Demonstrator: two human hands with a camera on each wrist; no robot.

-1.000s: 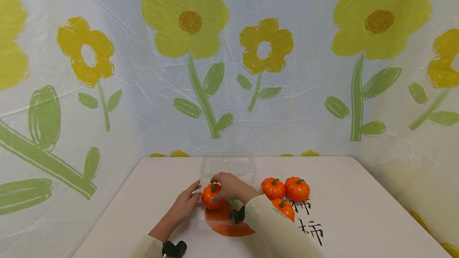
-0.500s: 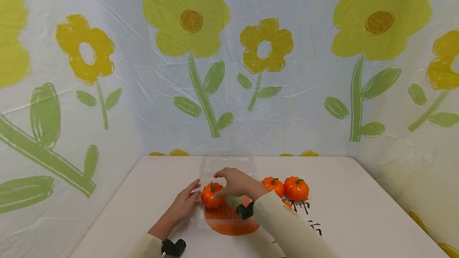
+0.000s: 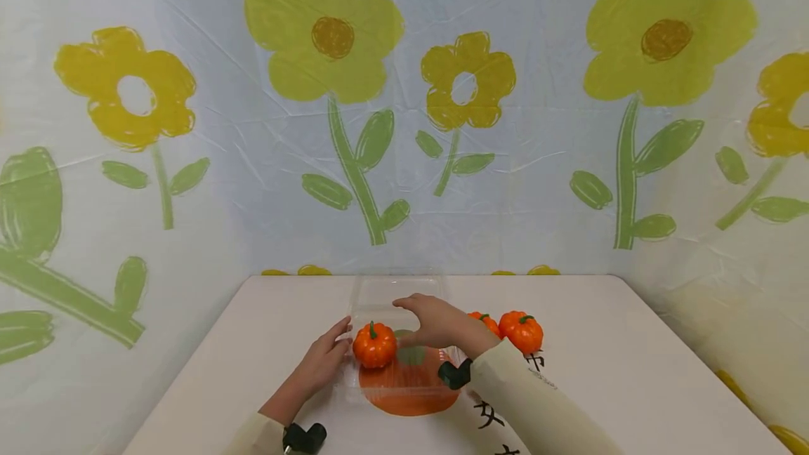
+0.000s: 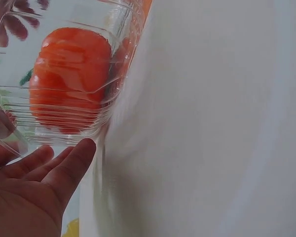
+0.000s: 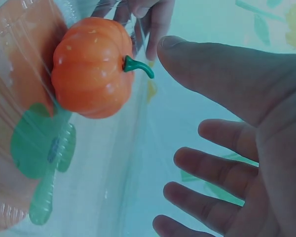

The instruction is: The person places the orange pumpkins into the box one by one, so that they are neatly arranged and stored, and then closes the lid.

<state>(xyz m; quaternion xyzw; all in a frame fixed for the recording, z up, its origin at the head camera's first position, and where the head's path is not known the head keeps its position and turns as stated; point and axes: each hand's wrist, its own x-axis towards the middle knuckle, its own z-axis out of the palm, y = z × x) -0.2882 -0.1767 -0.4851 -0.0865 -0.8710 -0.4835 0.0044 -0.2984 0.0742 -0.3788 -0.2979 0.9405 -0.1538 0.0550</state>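
Note:
A small orange toy pumpkin [image 3: 375, 346] with a green stem sits at the left end of a clear plastic box [image 3: 411, 391]. The box's lid [image 3: 399, 292] lies folded back behind it. My left hand [image 3: 325, 358] rests along the box's left side, fingers extended. In the left wrist view those fingers [image 4: 71, 168] lie by the box's end, and the pumpkin [image 4: 71, 74] shows through its wall. Over the right part of the box hovers my right hand [image 3: 439, 325], thumb and fingers spread and holding nothing. In the right wrist view it is apart from the pumpkin [image 5: 91, 69].
Right of the box stand two more orange toy pumpkins, one [image 3: 521, 332] in full sight and another [image 3: 485, 321] partly behind my right wrist. Beneath the box, the white table [image 3: 588, 371] carries an orange print [image 3: 411, 406] and black characters [image 3: 488, 414].
My right hand has released the pumpkin and drawn back to the right, its fingers spreading. The pumpkin stays in the box. My left hand has hardly moved.

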